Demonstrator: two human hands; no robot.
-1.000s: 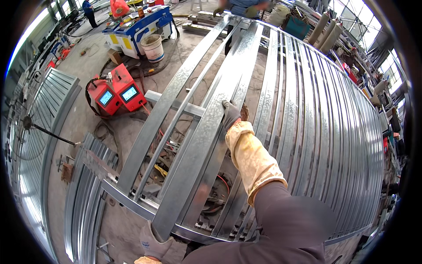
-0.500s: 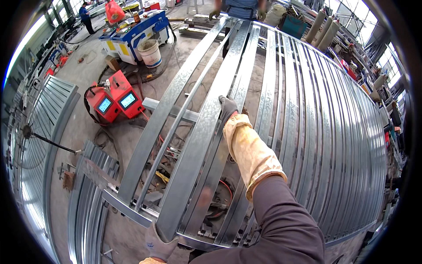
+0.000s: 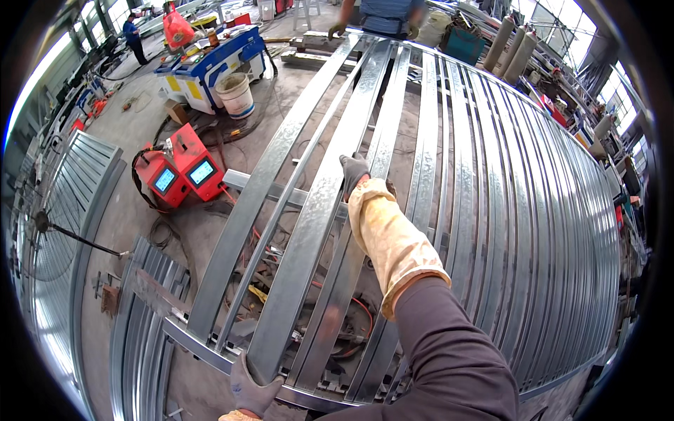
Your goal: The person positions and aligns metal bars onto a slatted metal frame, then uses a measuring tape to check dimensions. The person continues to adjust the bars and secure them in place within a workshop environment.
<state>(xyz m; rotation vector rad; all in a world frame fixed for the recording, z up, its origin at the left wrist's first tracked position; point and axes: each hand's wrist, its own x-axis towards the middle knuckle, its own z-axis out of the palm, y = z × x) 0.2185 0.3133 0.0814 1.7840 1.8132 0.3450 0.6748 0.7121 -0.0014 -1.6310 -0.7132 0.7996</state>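
Observation:
A long galvanized steel tube (image 3: pixel 326 210) lies lengthwise on a frame of similar tubes. My left hand (image 3: pixel 254 388), in a grey glove, is wrapped round its near end, thumb and fingers on either side. Farther up, my right hand (image 3: pixel 355 172), also gloved and with a tan sleeve guard, grips the same tube by its right edge; some fingers are hidden below. To its left run a thin bar (image 3: pixel 281 203) and another wide tube (image 3: pixel 261 196). Right of it lies a neighbouring tube (image 3: pixel 390 126), apart from the held one.
At the far end a person (image 3: pixel 382 17) stands with gloved hands by the frame. Two red machines with lit screens (image 3: pixel 184 168), a white bucket (image 3: pixel 235 95) and a blue-white cart (image 3: pixel 210 67) stand left. Stacked steel profiles (image 3: pixel 140 337) lie near left; cables and scraps show under the tubes.
The held tube has shifted slightly left, widening the gap to its right-hand neighbour. My right hand has moved left with it; my left hand stays on the near end.

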